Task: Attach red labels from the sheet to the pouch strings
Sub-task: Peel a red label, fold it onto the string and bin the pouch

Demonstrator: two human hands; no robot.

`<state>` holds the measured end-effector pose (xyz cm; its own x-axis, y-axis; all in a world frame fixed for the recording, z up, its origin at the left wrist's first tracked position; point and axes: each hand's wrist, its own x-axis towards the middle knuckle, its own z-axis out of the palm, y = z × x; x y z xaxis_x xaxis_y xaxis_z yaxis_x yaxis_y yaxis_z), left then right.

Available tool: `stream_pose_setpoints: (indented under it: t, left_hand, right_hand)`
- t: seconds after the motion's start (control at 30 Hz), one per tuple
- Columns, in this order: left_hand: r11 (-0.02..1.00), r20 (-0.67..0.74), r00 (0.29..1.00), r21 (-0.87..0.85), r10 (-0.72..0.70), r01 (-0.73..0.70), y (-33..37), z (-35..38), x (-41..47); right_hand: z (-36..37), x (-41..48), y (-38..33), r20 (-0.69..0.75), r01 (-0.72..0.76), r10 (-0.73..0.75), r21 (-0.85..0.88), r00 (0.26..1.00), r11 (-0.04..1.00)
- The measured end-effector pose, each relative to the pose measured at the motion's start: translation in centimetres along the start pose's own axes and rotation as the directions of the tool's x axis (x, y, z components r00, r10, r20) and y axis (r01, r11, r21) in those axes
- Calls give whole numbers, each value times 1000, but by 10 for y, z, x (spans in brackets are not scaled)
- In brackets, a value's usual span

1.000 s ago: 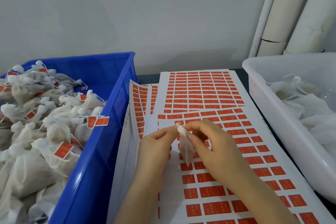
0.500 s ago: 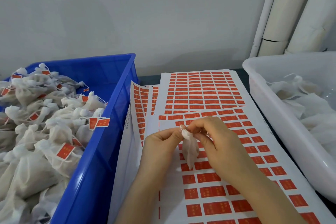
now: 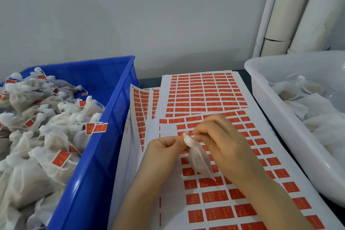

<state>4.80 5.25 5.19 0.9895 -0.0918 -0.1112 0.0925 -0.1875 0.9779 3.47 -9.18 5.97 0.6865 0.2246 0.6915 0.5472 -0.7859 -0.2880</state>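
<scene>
Small pouch [image 3: 199, 160], thin white gauzy fabric, teardrop shape with a bunched top, hangs mid-scene just above the label sheet [image 3: 171, 130], held between both hands. Left hand [image 3: 164, 147]: grip pinching the bunched neck from the left, thumb and forefinger pressed together on it. Right hand [image 3: 224, 142]: grip pinching the same neck from the right, fingers curled. The string is too thin to make out, and I can't tell if a label sits in that pinch. Sheet is smooth white backing paper, near end cut off by the frame; it carries rows of small rectangular red labels [image 3: 214, 198], gold print unreadable. More sheets lie under it. Left: blue plastic crate [image 3: 89, 183], ribbed wall, heaped with soft tagged pouches [image 3: 37, 136], left part cut off. Right: smooth white tub [image 3: 280, 117] with plain pouches [image 3: 317, 110], blurry. Far right: pale cardboard tubes [image 3: 291, 11]. A dark strip of bench [image 3: 149, 81] shows beyond the sheets
</scene>
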Motion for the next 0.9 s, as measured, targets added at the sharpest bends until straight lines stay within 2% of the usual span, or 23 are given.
stream_pose_setpoints:
  t: [0.13, 0.27, 0.37, 0.53, 0.6, 0.7, 0.9]
  left_hand:
    - [996, 69, 997, -81, 44, -38, 2, 1, -1]
    - [979, 155, 982, -185, 112, -83, 2, -3, 1]
    - [988, 208, 973, -138, 99, -71, 1, -6, 0]
    - [993, 211, 974, -101, 78, -58, 4, -4, -1]
    - [992, 202, 976, -114, 76, -54, 4, -3, -1]
    - [993, 150, 987, -108, 54, -38, 2, -1, 1]
    - [990, 72, 997, -142, 23, -12, -2, 2, 4]
  right_hand:
    - [-1, 1, -5, 39, -41, 38, 80, 998, 996]
    - [0, 1, -5, -1, -120, 122, 192, 992, 974]
    - [1, 0, -1, -38, -123, 131, 169, 991, 978]
    - [1, 0, -2, -41, -133, 143, 178, 989, 975]
    - [2, 0, -2, -14, -193, 203, 245, 979, 950]
    - [2, 1, -7, 96, -350, 340, 377, 935, 857]
    - [7, -1, -7, 174, -440, 404, 406, 898, 801]
